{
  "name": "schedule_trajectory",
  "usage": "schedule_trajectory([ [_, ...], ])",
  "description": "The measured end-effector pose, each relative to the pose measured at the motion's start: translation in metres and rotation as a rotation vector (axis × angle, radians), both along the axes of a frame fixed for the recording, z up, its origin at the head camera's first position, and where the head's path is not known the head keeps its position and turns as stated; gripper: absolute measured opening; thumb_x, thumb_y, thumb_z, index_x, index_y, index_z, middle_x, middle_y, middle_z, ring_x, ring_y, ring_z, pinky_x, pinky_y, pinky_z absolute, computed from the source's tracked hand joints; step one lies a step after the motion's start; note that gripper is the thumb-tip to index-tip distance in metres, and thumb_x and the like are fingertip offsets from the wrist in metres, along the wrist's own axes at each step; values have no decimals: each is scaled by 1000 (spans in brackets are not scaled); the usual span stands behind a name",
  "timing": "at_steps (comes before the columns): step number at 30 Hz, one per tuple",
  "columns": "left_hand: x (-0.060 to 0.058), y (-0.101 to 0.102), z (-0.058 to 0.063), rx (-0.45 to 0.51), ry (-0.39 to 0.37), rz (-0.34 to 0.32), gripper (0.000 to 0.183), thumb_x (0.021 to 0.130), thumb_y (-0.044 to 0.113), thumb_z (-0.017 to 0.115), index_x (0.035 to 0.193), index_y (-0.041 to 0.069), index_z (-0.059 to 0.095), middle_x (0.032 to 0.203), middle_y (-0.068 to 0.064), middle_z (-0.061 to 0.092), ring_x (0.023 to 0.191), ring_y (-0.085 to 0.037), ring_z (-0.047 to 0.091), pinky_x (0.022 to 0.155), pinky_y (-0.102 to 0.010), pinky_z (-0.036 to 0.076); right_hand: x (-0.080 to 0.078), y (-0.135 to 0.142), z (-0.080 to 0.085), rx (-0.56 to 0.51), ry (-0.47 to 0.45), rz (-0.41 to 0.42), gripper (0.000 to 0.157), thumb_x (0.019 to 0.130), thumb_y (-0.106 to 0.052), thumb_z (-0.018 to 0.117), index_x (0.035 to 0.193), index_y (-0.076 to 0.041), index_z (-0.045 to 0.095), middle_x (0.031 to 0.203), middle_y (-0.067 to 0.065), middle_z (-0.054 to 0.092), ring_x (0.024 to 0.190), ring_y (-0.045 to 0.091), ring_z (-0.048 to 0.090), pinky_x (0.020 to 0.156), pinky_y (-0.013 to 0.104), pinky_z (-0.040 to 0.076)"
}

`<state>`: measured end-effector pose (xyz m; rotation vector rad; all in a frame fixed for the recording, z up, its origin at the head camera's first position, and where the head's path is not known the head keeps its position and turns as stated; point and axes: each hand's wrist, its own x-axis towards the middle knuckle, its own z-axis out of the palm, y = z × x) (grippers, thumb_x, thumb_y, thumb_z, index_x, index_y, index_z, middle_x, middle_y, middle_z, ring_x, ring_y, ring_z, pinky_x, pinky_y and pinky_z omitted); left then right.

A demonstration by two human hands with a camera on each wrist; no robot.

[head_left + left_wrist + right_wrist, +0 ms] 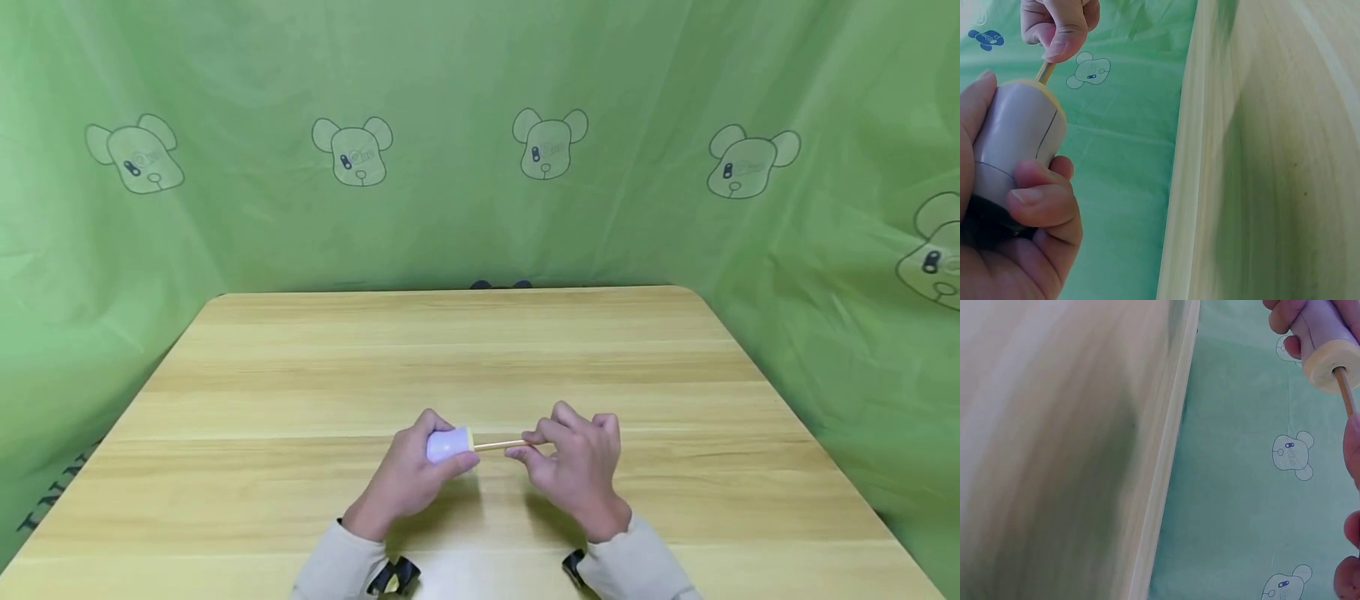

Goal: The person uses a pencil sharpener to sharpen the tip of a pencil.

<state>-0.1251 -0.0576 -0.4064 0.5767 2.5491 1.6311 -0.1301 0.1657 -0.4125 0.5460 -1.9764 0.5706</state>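
My left hand (412, 467) grips a small lavender pencil sharpener (447, 444), a rounded barrel with a cream-yellow end face that shows a round hole in the right wrist view. One end of a thin yellow-brown pencil (498, 445) sits in that hole. My right hand (576, 460) pinches the pencil between thumb and forefinger, a short way from the sharpener. Fine seam lines run over the sharpener body (1019, 134) in the left wrist view, and its far end is dark. Both hands hold these things above the table, and the pencil's other end is hidden by my right hand.
A pale wood-grain table (480, 358) spreads under my hands. Green cloth (450, 225) printed with bear heads hangs behind it and along both sides. Dark straps (395, 577) show near the sleeve cuffs at the front.
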Motion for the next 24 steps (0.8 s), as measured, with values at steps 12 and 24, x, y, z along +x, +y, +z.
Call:
schedule_trajectory([
  [12,1,2,-4,-71,160,-32,45,83,28,77,107,-1,52,87,-4,56,71,-13,53,55,-24,51,11,4,18,41,-511,-54,34,53,-31,95,56,-25,62,59,-15,42,46,0,36,57,29,26],
  [24,1,2,-8,-168,403,-51,46,80,30,79,105,1,53,94,-4,56,73,-12,51,58,-22,49,13,9,31,-17,-1029,-29,17,75,-32,83,71,-25,69,69,-12,60,57,10,47,48,27,35],
])
